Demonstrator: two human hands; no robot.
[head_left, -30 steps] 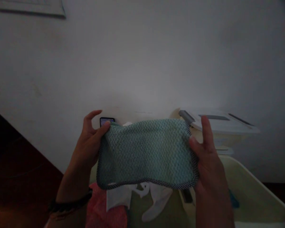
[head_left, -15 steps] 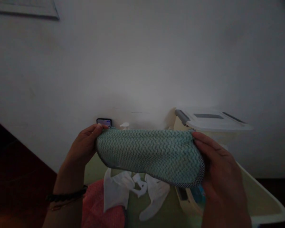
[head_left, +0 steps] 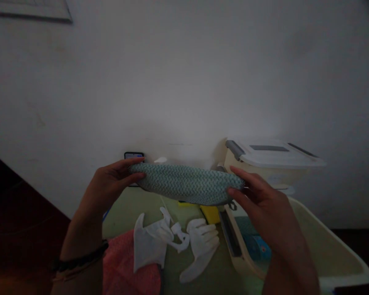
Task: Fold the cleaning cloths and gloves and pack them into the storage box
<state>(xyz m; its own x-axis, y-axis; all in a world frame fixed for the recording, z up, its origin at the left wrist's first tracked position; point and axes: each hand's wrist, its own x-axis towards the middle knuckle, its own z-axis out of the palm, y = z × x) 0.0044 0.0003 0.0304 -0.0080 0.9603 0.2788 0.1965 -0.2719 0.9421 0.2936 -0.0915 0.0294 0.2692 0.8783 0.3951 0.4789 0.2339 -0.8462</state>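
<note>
A green-and-white woven cleaning cloth point(head_left: 184, 182), folded into a narrow strip with a dark edge, is held up level above the table. My left hand point(head_left: 112, 184) pinches its left end between thumb and fingers. At the right end, my right hand point(head_left: 261, 200) grips it the same way. Below the cloth lie white gloves point(head_left: 199, 248) on the green tabletop point(head_left: 175, 272). A pink cloth point(head_left: 130, 266) is partly under the left glove point(head_left: 150, 246).
To the right stands an open cream bin point(head_left: 335, 246) with blue items inside. Behind it is a box with a white lid point(head_left: 273, 153). A phone point(head_left: 133, 155) leans near the wall. A yellow item point(head_left: 209, 214) lies beside the bin.
The cloth has become a narrower strip, its lower part folded up, and my hands have come closer together. More of the gloves, the yellow item and the bin's contents now shows.
</note>
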